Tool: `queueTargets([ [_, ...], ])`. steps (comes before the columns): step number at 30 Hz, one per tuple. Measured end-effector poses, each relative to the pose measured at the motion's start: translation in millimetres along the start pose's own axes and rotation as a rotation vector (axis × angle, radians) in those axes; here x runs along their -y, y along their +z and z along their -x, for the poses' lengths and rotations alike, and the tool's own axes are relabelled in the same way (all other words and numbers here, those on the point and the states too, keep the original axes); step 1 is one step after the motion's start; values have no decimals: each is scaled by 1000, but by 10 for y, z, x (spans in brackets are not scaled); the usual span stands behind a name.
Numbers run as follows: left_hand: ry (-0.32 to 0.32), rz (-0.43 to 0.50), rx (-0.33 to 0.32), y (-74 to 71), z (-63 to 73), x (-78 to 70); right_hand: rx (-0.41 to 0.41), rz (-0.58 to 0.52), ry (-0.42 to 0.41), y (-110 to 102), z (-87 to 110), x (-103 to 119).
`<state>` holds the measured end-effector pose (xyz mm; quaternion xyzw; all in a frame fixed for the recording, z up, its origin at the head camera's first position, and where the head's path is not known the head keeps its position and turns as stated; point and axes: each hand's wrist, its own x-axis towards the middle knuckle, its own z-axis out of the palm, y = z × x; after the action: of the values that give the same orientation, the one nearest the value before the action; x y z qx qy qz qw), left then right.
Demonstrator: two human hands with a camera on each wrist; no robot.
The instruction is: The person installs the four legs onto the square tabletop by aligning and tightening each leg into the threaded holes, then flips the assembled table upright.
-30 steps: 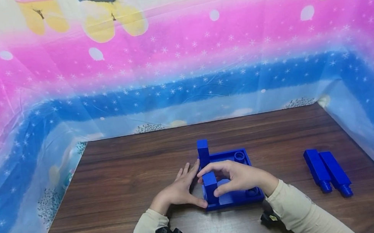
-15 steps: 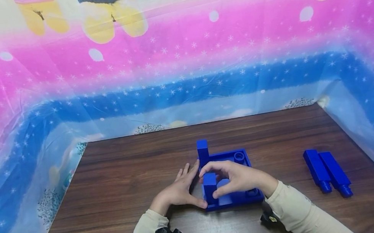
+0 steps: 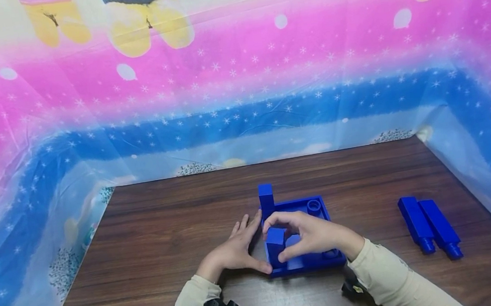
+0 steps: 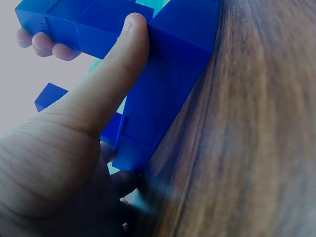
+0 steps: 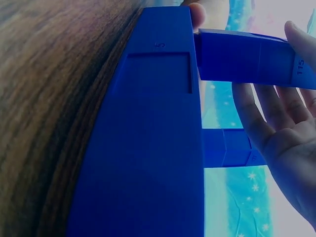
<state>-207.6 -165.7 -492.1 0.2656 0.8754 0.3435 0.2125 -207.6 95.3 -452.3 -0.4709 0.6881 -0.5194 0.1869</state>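
A small blue tabletop (image 3: 309, 269) lies upside down at mid-table, round sockets at its corners. A square blue table leg (image 3: 276, 243) stands at its near left corner. My right hand (image 3: 311, 231) pinches this leg near the top, thumb on the near side, fingers round the far side. Another leg (image 3: 266, 197) stands upright at the far left corner. My left hand (image 3: 234, 250) rests along the tabletop's left side, fingers spread, its thumb (image 4: 126, 52) against the near left corner in the left wrist view. The foot of the pinched leg (image 5: 242, 57) meets the tabletop in the right wrist view.
Two loose blue legs (image 3: 416, 222) with round screw ends lie side by side on the right of the brown wooden table (image 3: 169, 202). A bare socket (image 3: 314, 208) shows at the tabletop's far right. A printed cloth (image 3: 241, 118) walls the back and sides.
The near leg has turned a little about its upright axis between the right fingers. The left hand, the tabletop and the loose legs stay where they were.
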Motion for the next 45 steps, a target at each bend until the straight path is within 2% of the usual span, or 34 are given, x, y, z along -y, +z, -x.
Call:
queueTargets([
  [9, 0, -3, 0, -9, 7, 1, -35, 24, 31, 23, -13, 32],
  [15, -11, -2, -4, -11, 17, 15, -24, 8, 21, 50, -41, 24],
  [34, 19, -15, -10, -2, -18, 40, -64, 106, 36, 106, -52, 34],
  [45, 9, -17, 0, -1, -14, 24, -19, 128, 75, 51, -20, 20],
])
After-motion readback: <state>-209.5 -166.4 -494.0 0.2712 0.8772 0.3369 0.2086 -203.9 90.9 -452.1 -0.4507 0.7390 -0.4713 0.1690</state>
